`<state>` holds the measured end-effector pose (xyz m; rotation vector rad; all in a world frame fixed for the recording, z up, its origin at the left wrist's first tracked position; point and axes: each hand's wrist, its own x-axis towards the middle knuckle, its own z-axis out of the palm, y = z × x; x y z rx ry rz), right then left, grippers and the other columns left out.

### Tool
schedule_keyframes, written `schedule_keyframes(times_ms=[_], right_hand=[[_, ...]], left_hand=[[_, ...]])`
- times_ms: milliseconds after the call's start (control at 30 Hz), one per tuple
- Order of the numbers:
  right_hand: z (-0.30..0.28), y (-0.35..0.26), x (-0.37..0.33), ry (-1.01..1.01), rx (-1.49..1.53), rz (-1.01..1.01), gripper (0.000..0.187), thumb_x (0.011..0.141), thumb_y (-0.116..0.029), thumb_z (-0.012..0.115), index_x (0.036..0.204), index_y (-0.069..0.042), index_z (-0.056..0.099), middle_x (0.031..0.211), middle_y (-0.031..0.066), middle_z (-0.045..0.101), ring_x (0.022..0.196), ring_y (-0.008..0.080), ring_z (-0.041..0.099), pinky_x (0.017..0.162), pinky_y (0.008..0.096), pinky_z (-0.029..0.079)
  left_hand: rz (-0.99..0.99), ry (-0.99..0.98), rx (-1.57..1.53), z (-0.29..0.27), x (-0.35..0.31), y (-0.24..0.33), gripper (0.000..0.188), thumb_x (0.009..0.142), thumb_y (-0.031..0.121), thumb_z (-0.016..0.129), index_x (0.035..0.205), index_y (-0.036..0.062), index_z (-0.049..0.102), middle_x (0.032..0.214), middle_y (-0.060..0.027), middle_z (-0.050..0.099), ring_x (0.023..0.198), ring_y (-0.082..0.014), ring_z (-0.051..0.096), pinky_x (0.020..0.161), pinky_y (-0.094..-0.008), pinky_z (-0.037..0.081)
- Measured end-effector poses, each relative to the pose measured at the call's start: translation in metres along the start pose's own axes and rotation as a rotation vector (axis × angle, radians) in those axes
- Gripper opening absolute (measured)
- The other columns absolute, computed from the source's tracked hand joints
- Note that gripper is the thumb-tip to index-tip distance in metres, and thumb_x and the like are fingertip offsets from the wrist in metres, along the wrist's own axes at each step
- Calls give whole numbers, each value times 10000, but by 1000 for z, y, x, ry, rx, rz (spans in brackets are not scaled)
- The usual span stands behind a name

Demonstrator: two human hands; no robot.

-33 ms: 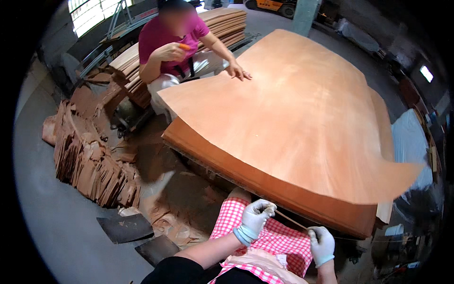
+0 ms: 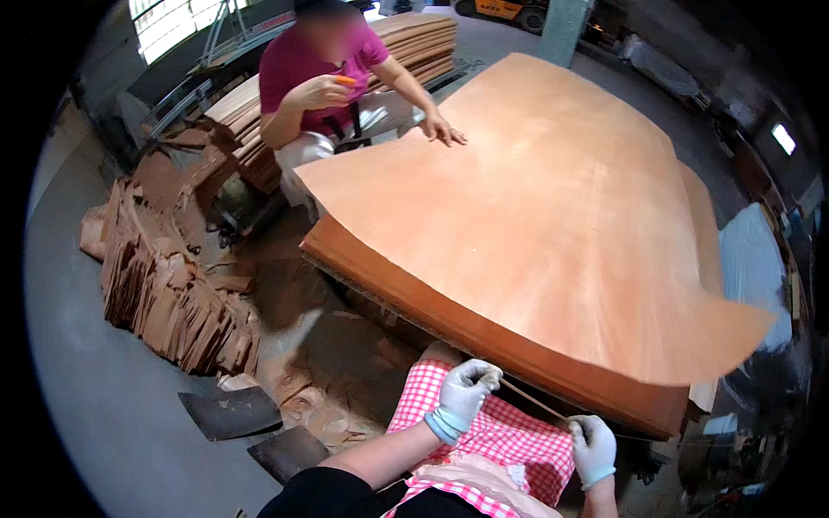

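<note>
A thin brown strip (image 2: 534, 401) is stretched between my gloved hands, over my lap in a pink checked apron (image 2: 509, 432). My left hand (image 2: 466, 399) pinches its left end, close to the near edge of the stack. At the other end, my right hand (image 2: 593, 449) is closed on the strip, lower and to the right. Just beyond both hands lies a large thin wood veneer sheet (image 2: 535, 233), wavy and lifted at its corners, on a thick reddish-brown stack (image 2: 484, 332). Whether the strip is wood or tape I cannot make out.
Across the stack a co-worker (image 2: 319, 86) rests one hand on the veneer and holds something orange in the other. Broken veneer pieces (image 2: 173, 293) are heaped at left, near dark flat sheets (image 2: 229, 414). More stacked sheets (image 2: 414, 52) stand behind the co-worker.
The whole view has shifted slightly. My hands keep the strip stretched between them, and the co-worker's pose is nearly the same.
</note>
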<state>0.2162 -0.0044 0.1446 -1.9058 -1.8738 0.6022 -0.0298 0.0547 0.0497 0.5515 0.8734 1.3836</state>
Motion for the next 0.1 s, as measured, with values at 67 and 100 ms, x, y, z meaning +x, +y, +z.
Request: schedule_keyframes(times_ms=[67,100], right_hand=[[-3,15,2,-34,147,137,101,878,-113,623,904,-39,686,861,176,666,837,282,669,779,399,525],[5,44,3,-42,172,141,104,882,-113,628,924,-43,690,878,183,670,843,268,674,804,405,528]], left_hand=[[83,62,-19,-27,17,-3,138,863,-83,588,959,-4,647,896,-83,669,727,-111,590,730,-255,516],[171,66,-50,-46,28,-9,143,890,-59,579,992,5,657,910,-91,674,751,-131,608,742,-263,517]])
